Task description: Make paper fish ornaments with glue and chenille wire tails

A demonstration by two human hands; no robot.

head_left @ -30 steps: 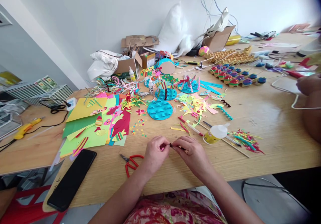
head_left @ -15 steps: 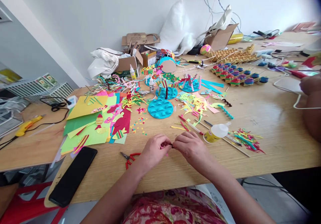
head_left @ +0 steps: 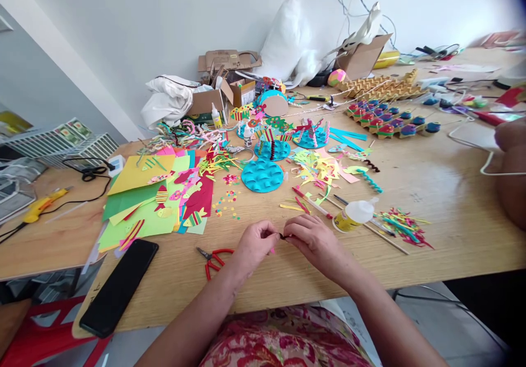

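Observation:
My left hand (head_left: 258, 245) and my right hand (head_left: 310, 241) meet over the front of the table, fingertips pinched. Between them stretches a short, dark, thin piece (head_left: 282, 236) that looks like pipe cleaner; most of it is hidden by fingers. A bit of pink (head_left: 272, 251) shows below my left fingers, its kind unclear. Left of my left hand lie red-handled pliers (head_left: 213, 258). A glue bottle (head_left: 354, 215) stands to the right of my right hand. Beyond the hands rests a turquoise scalloped disc (head_left: 262, 176).
Coloured paper sheets (head_left: 139, 175) with cut-out fish and a black phone (head_left: 119, 287) lie left. Paper scraps (head_left: 316, 165), a wooden stick (head_left: 388, 238) and a pile of thin strips (head_left: 405, 227) lie right. Another person's arm (head_left: 512, 153) rests at the right edge.
The fingers of both hands have shifted slightly, and more of the dark piece shows between them. The left hand has turned a little. The view has tilted slightly.

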